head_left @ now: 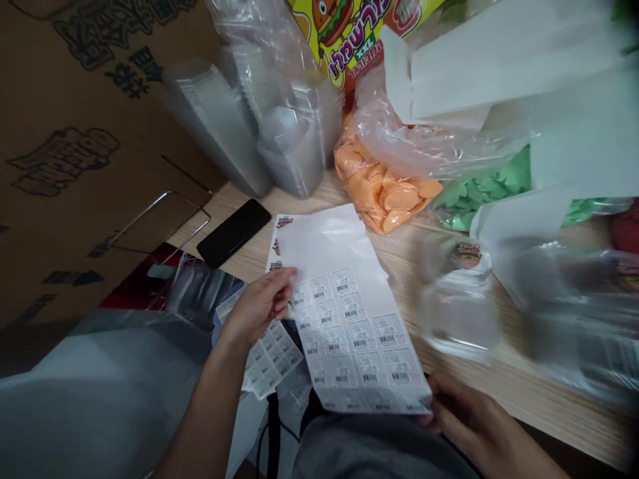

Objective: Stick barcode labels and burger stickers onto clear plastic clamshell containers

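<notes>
A white sheet of barcode labels (344,332) is stretched between both hands at the table's front edge. Its upper part is blank, with printed labels below. My left hand (262,299) grips the sheet's left edge with curled fingers. Thumb and fingers of my right hand (462,406) pinch the lower right corner. Under the sheet's top end lie other papers with colourful stickers (275,247) along the left side. Another label sheet (272,352) lies lower, below my left hand.
A black phone (233,233) lies left of the sheet, near a bent metal wire frame (172,194). Stacked clear plastic containers (294,150) stand behind. Bags of orange pieces (387,193) and green pieces (492,186) lie farther back. An open clear container (459,313) sits at right; a large cardboard box (100,100) stands left.
</notes>
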The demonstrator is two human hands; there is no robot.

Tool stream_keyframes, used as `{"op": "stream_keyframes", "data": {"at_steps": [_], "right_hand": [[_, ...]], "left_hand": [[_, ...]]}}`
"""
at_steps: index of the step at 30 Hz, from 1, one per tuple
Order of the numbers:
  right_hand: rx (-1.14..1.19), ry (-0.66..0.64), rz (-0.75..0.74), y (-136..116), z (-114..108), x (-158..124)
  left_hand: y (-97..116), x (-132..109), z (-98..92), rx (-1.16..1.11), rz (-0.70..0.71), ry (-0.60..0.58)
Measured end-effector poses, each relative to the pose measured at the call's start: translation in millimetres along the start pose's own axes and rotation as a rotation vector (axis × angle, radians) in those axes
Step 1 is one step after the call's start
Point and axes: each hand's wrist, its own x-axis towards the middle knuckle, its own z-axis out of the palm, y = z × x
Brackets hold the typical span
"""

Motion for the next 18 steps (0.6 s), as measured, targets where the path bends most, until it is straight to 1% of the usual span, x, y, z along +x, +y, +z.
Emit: {"op": "stream_keyframes", "data": {"at_steps": [2, 3, 5, 7, 10, 13, 15, 18], "right_hand": [[-0.122, 0.05, -0.045, 6, -2, -3], [-0.189, 0.058, -0.057, 9, -3, -4], [-0.329, 0.126, -0.103, 9, -6, -5], [-0.416, 0.19, -0.163, 3, -4, 1], [-0.411, 0.273, -0.245, -13, 11, 22], [-0.365, 0.285, -0.312, -25, 33, 43], [-0.314, 0.277, -0.355, -28, 44, 48], [-0.228, 0.304, -0.39, -30, 51, 41]], "left_hand": [[-7, -10, -6.3, 0.079, 0.053, 0.124], [-14, -17, -10.2, 0.12, 0.072, 0.195], [-30, -26, -16.8, 0.184, 0.08, 0.318], [-49, -30, -18.0, 0.198, 0.075, 0.381], [-70, -27, -7.6, 0.14, 0.049, 0.364], [-78, -31, 3.4, 0.041, 0.05, 0.335], [-77, -43, 3.0, -0.021, 0.082, 0.335], [-70, -70, -7.1, -0.074, 0.137, 0.339]]}}
